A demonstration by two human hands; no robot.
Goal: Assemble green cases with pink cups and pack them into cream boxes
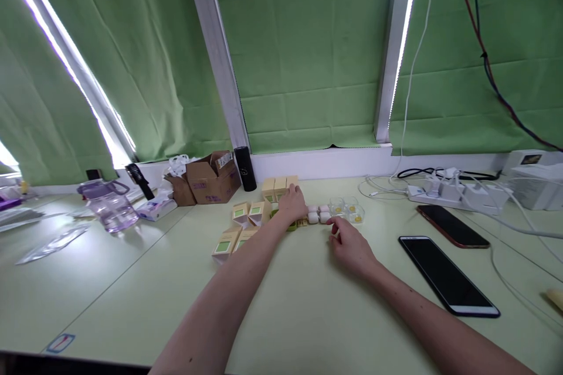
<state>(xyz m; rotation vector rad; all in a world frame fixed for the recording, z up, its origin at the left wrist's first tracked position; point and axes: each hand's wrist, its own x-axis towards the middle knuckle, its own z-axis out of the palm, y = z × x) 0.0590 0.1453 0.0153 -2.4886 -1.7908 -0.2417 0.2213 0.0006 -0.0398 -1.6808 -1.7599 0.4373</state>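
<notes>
On the pale green counter (290, 304), beige cardboard boxes with green square labels (226, 241) already stand in pairs. The right hand (349, 243) is loosely curled beside small white cylindrical jars (313, 218), already grouped; whether it touches one, I cannot tell. Clear plastic cups with yellow centres (356, 215) sit clustered just right of them. Farther, the left hand (293, 203) reaches a back row of beige boxes (269, 188), its grip hidden; whether any box is filled is unclear.
</notes>
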